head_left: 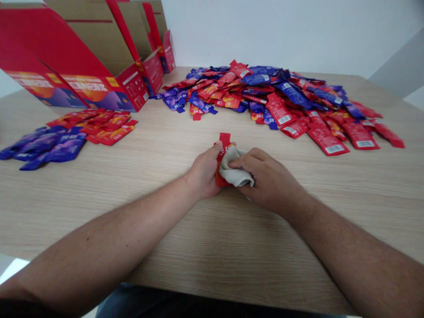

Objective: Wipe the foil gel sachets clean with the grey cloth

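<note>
My left hand (pixel 208 172) is closed around a red pouch (pixel 225 139) with pale lettering, held upright over the middle of the table. A pale grey cloth (pixel 234 170), bunched up, is gripped in my right hand (pixel 268 179) and pressed against the front of the pouch. The cloth covers much of the pouch's middle and right side. My left thumb lies along the pouch's left edge near its top, and the other left fingers are mostly hidden behind it.
A large heap of red and blue pouches (pixel 255 88) spreads over the back of the wooden table (pixel 172 221). Left of it are a smaller red group (pixel 107 126) and a blue group (pixel 49 143). Open red cardboard boxes (pixel 89 88) stand behind these at the back left.
</note>
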Motion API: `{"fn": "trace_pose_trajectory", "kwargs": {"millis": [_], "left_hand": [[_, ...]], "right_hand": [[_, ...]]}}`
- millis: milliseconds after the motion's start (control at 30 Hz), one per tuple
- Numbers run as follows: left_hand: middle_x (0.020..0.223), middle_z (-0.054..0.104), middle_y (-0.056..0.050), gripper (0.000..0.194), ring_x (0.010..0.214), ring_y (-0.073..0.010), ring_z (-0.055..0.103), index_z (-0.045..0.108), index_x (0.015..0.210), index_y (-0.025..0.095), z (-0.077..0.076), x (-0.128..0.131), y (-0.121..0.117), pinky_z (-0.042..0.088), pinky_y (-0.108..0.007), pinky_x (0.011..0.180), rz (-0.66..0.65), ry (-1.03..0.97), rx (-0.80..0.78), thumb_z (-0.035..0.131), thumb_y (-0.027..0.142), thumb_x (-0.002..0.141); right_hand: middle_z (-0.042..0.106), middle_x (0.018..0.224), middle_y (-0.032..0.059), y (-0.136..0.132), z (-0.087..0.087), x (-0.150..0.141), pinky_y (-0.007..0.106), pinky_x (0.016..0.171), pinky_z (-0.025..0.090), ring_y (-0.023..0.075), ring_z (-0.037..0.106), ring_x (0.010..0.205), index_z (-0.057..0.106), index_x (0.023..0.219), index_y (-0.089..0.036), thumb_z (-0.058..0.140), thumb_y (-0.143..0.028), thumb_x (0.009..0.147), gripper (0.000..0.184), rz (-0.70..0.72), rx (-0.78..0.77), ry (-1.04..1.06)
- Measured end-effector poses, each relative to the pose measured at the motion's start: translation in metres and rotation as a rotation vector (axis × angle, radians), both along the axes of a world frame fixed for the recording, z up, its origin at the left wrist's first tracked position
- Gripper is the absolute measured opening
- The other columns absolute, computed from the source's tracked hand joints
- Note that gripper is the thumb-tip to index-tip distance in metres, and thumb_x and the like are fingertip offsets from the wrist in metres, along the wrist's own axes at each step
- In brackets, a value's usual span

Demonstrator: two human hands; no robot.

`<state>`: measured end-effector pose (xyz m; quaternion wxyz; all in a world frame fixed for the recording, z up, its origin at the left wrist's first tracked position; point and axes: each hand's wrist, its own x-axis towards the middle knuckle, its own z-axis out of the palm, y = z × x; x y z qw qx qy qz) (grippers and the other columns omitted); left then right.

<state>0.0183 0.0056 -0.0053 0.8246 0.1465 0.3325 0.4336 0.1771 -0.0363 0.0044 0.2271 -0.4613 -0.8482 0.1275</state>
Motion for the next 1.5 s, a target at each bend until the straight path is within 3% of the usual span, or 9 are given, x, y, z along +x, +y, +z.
{"fn": "trace_pose_trajectory", "kwargs": {"millis": [167, 333, 533, 700, 900, 1100, 1267, 1433, 1500], "left_hand": [[0.076, 0.069, -0.006, 0.042, 0.067, -0.0198, 0.065, 0.070, 0.090, 0.018, 0.003, 0.000, -0.001, 0.053, -0.032, 0.071, -0.077, 0.048, -0.017, 0.041, 0.044, 0.108], [0.076, 0.067, -0.004, 0.041, 0.068, -0.0164, 0.064, 0.068, 0.089, 0.017, 0.001, 0.000, 0.001, 0.053, -0.029, 0.075, 0.006, -0.002, 0.002, 0.040, 0.038, 0.110], [0.070, 0.066, -0.005, 0.050, 0.064, -0.0184, 0.064, 0.066, 0.082, 0.018, 0.007, -0.001, -0.003, 0.054, -0.032, 0.074, -0.104, 0.036, -0.010, 0.036, 0.048, 0.110], [0.074, 0.067, -0.004, 0.046, 0.066, -0.0160, 0.064, 0.068, 0.088, 0.017, 0.005, 0.000, -0.002, 0.055, -0.029, 0.074, -0.014, 0.011, 0.006, 0.037, 0.042, 0.111], [0.072, 0.068, -0.006, 0.051, 0.065, -0.0190, 0.066, 0.067, 0.084, 0.018, 0.006, -0.002, -0.004, 0.056, -0.032, 0.071, -0.125, 0.039, -0.005, 0.037, 0.051, 0.109], [0.078, 0.070, -0.006, 0.050, 0.071, -0.0182, 0.067, 0.069, 0.088, 0.017, 0.005, -0.001, -0.001, 0.056, -0.032, 0.078, -0.051, 0.005, 0.014, 0.034, 0.045, 0.111], [0.072, 0.067, -0.005, 0.051, 0.064, -0.0192, 0.066, 0.068, 0.087, 0.018, 0.005, -0.002, -0.003, 0.055, -0.032, 0.066, -0.123, 0.030, -0.004, 0.037, 0.053, 0.109], [0.078, 0.070, -0.006, 0.048, 0.078, -0.0208, 0.071, 0.070, 0.095, 0.018, 0.003, -0.002, -0.001, 0.057, -0.033, 0.081, -0.052, 0.009, 0.028, 0.038, 0.051, 0.109], [0.079, 0.070, -0.006, 0.049, 0.078, -0.0211, 0.071, 0.070, 0.096, 0.018, 0.003, -0.003, -0.001, 0.056, -0.034, 0.082, -0.069, 0.011, 0.021, 0.038, 0.053, 0.109]], "right_hand": [[0.069, 0.109, 0.0080, -0.001, 0.002, 0.000, 0.037, 0.085, 0.054, 0.0257, 0.067, 0.100, 0.073, 0.114, -0.024, 0.075, -0.017, 0.080, 0.035, 0.176, -0.085, -0.049], [0.068, 0.112, 0.0117, 0.001, 0.000, 0.001, 0.040, 0.084, 0.054, 0.0271, 0.066, 0.097, 0.073, 0.119, -0.022, 0.074, -0.019, 0.082, 0.037, -0.038, 0.002, -0.034], [0.067, 0.109, 0.0085, -0.001, 0.002, 0.001, 0.036, 0.083, 0.054, 0.0249, 0.066, 0.097, 0.073, 0.117, -0.023, 0.074, -0.019, 0.082, 0.035, 0.194, -0.093, -0.051], [0.067, 0.110, 0.0103, 0.003, 0.000, 0.004, 0.039, 0.084, 0.053, 0.0262, 0.066, 0.094, 0.073, 0.117, -0.022, 0.074, -0.021, 0.082, 0.035, -0.033, 0.002, -0.035], [0.068, 0.110, 0.0074, 0.002, 0.004, 0.005, 0.036, 0.085, 0.054, 0.0254, 0.067, 0.100, 0.072, 0.113, -0.024, 0.075, -0.018, 0.080, 0.033, 0.235, -0.114, -0.067], [0.068, 0.108, 0.0101, 0.007, 0.001, 0.010, 0.037, 0.080, 0.053, 0.0254, 0.065, 0.093, 0.073, 0.116, -0.022, 0.075, -0.023, 0.081, 0.034, 0.006, 0.010, -0.033], [0.068, 0.109, 0.0077, 0.001, 0.002, 0.003, 0.036, 0.082, 0.053, 0.0247, 0.066, 0.097, 0.073, 0.113, -0.024, 0.075, -0.020, 0.081, 0.032, 0.222, -0.109, -0.054], [0.067, 0.110, 0.0105, 0.003, 0.000, 0.003, 0.039, 0.084, 0.053, 0.0266, 0.066, 0.096, 0.073, 0.118, -0.022, 0.074, -0.021, 0.082, 0.036, -0.018, 0.008, -0.032], [0.067, 0.109, 0.0099, 0.002, -0.001, 0.001, 0.038, 0.083, 0.053, 0.0263, 0.065, 0.096, 0.073, 0.117, -0.023, 0.075, -0.022, 0.082, 0.035, 0.003, 0.004, -0.026]]}}
